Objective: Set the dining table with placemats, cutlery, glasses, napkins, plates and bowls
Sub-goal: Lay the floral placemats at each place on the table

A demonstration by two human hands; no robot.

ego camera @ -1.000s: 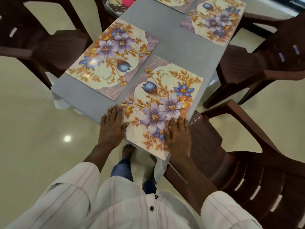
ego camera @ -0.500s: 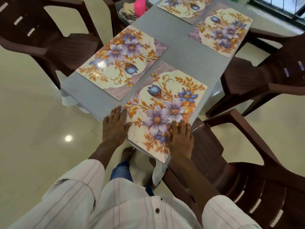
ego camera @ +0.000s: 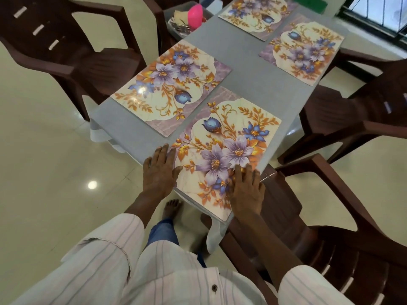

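Nearest floral placemat [ego camera: 226, 150] flat on the near corner of the grey table [ego camera: 242, 62]
Left hand [ego camera: 159, 172] palm down across its left edge, right hand [ego camera: 246, 190] palm down by its right edge, both arms stretched forward, fingers straight, slightly spread, gripping nothing

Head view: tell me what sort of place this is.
Most likely a home dining room: a grey-covered table laid with floral placemats, brown plastic armchairs drawn up around it, and a glossy tiled floor.
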